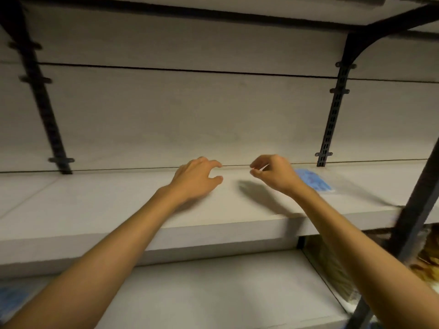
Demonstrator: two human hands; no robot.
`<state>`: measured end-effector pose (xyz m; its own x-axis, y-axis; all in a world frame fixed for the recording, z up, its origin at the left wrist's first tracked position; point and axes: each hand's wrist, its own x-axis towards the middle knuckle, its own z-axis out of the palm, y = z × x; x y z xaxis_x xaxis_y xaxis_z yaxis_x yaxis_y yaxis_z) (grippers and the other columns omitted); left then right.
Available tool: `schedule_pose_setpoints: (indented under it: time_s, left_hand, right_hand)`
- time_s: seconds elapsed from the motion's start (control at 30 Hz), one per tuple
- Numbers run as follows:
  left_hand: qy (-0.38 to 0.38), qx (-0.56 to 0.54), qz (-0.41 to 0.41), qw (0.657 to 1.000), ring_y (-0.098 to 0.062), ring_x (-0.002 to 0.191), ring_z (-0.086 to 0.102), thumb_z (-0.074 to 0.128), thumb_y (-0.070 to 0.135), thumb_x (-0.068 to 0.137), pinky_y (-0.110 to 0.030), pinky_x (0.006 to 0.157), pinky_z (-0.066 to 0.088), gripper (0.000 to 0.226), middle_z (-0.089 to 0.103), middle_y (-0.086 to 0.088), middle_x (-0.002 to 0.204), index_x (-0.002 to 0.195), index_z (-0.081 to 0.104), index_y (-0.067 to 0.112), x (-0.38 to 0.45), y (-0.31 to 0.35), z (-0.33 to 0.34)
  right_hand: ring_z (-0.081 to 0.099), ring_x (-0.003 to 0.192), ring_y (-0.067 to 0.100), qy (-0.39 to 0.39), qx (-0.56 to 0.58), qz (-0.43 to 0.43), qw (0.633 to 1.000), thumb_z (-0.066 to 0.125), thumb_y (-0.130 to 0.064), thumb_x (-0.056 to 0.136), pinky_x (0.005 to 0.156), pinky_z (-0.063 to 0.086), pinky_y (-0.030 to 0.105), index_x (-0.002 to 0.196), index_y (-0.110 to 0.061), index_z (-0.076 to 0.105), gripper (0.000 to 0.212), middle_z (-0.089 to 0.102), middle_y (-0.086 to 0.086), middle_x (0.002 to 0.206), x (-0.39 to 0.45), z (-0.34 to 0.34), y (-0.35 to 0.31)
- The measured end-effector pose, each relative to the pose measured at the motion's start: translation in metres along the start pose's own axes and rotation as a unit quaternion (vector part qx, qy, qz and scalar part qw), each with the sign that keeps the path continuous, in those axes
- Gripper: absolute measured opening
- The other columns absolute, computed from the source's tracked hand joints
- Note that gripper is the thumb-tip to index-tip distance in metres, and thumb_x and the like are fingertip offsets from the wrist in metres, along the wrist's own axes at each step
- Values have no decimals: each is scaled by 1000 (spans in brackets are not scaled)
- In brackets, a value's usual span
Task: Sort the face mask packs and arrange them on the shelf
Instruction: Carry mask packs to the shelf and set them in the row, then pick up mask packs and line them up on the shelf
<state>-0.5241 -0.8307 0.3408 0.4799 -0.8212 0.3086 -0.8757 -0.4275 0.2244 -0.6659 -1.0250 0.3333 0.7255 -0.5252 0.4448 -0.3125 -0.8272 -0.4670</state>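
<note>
Both my arms reach over a pale grey shelf board (118,205). My left hand (197,178) hovers palm down above the board's middle, fingers spread and curled, holding nothing. My right hand (275,173) is just to its right, fingers bent with thumb and forefinger close together, and nothing is visible between them. A clear pack of blue face masks (313,180) lies flat on the shelf right behind my right wrist, partly hidden by it. Another blurred blue pack (11,300) shows at the bottom left on the lower shelf.
Black slotted uprights (332,119) and brackets hold the shelves against a pale back panel. A black frame post (418,198) crosses the right edge. A lower shelf (225,293) lies beneath, and an upper board (213,5) overhead. Brownish blurred items sit at far right.
</note>
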Motion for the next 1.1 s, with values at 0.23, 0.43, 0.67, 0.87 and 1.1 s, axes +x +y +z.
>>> schedule_pose_setpoints:
  time_s: [0.23, 0.43, 0.67, 0.87, 1.1]
  left_hand:
    - [49, -20, 1, 999, -20, 124, 50, 49, 48, 94, -36, 97, 42, 41, 53, 5, 134, 134, 51, 38, -103, -76, -53]
    - [77, -37, 11, 996, -15, 118, 55, 50, 47, 94, -36, 92, 46, 39, 52, 11, 137, 132, 53, 38, -216, -142, -91]
    - [84, -26, 21, 996, -8, 119, 50, 49, 43, 98, -37, 100, 43, 36, 51, 14, 132, 133, 50, 38, -354, -223, -118]
    - [57, -8, -32, 998, -8, 119, 49, 51, 40, 98, -36, 100, 41, 35, 52, 13, 129, 132, 53, 34, -440, -309, -121]
    - [31, 13, -100, 994, -14, 116, 53, 53, 41, 95, -42, 93, 47, 38, 53, 9, 127, 132, 55, 30, -502, -422, -118]
  right_hand:
    - [68, 79, 7, 16, 62, -29, 998, 69, -26, 88, 79, 55, 31, 100, -20, 74, 14, 73, -10, 93, -60, 47, -138]
    - [68, 79, 6, 5, 124, -43, 991, 69, -27, 87, 76, 56, 30, 96, -25, 73, 11, 73, -13, 90, -138, 94, -253]
    - [68, 86, 0, -59, 162, -90, 981, 69, -26, 91, 74, 56, 20, 103, -23, 73, 14, 73, -13, 94, -218, 163, -360]
    - [67, 89, 2, -136, 149, -154, 967, 66, -31, 92, 79, 57, 23, 109, -24, 71, 19, 72, -11, 98, -248, 247, -441]
    - [68, 83, 3, -201, 154, -198, 947, 68, -27, 89, 81, 57, 31, 108, -24, 72, 19, 73, -13, 96, -244, 353, -522]
